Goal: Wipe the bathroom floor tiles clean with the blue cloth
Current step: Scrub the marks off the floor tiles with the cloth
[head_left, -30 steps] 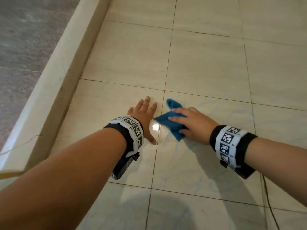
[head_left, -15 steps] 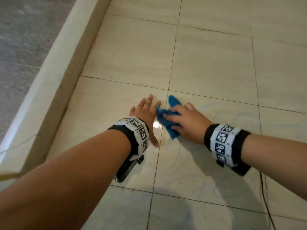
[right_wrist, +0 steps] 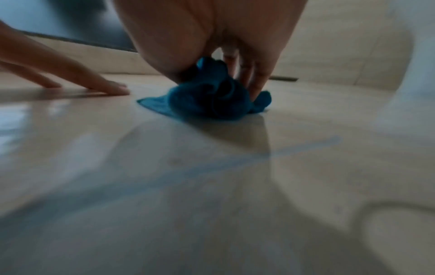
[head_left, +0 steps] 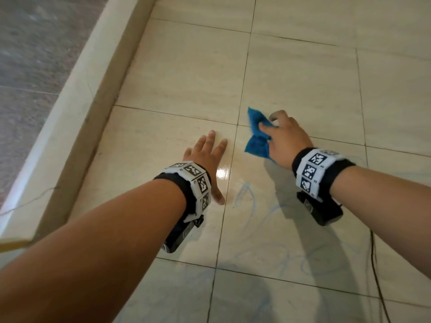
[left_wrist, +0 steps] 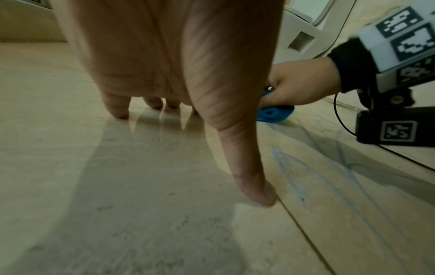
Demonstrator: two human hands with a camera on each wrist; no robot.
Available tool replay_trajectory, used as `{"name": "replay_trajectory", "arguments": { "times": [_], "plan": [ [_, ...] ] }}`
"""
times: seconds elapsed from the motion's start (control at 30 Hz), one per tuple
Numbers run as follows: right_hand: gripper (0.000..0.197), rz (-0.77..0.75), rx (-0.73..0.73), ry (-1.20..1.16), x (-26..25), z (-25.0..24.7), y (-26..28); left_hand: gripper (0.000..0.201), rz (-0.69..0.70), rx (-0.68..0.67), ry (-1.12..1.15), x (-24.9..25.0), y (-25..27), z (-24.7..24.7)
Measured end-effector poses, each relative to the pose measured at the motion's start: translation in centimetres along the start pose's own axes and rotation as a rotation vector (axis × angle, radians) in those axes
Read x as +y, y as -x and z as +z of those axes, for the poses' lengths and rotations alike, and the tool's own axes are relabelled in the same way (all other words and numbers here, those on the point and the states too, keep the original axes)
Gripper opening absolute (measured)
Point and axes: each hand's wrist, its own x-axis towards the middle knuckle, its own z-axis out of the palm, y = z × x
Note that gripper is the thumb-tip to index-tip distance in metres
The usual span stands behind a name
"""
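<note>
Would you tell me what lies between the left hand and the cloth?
Only bare tile and a grout line separate the left hand from the cloth, seen from the head view.

The floor tiles (head_left: 291, 78) are seen as smooth, glossy pale stone-look ceramic streaked with faint blue smears, the blue cloth (head_left: 256, 138) as soft, matt, nubbly fabric, and the wrist bands (head_left: 314, 173) as black cloth under matt white plastic.

A home bathroom: glossy beige floor tiles (head_left: 191, 73) with dark grout lines, a raised stone curb (head_left: 77, 108) on the left, and a white toilet base (left_wrist: 306, 35).
</note>
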Motion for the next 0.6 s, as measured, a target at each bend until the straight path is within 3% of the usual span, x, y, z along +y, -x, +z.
{"name": "replay_trajectory", "arguments": {
  "times": [0.17, 0.3, 0.33, 0.43, 0.5, 0.6],
  "plan": [
    [0.051, -0.395, -0.135, 0.077, -2.4, 1.1, 3.2, 0.144, -0.004, -0.006, -0.014, 0.0, -0.1, -0.1],
    [0.053, -0.024, -0.063, 0.095, -0.4, -0.4, -0.6, 0.145, -0.013, -0.001, 0.001, 0.1, 0.0, -0.1],
    [0.051, -0.015, -0.062, 0.106, -0.9, -0.4, -0.4, 0.145, -0.011, -0.001, 0.000, 0.1, 0.1, -0.1],
    [0.052, -0.205, -0.062, 0.154, -3.0, 0.6, 2.2, 0.145, -0.005, 0.007, -0.008, 0.1, 0.0, 0.0],
    [0.047, -0.250, -0.062, 0.177, -2.3, 0.5, 2.1, 0.145, -0.005, 0.003, -0.009, 0.1, 0.0, -0.1],
    [0.040, -0.020, -0.020, 0.044, -0.4, 0.0, -0.1, 0.145, -0.009, 0.004, 0.002, 0.1, 0.1, -0.1]
  ]
}}
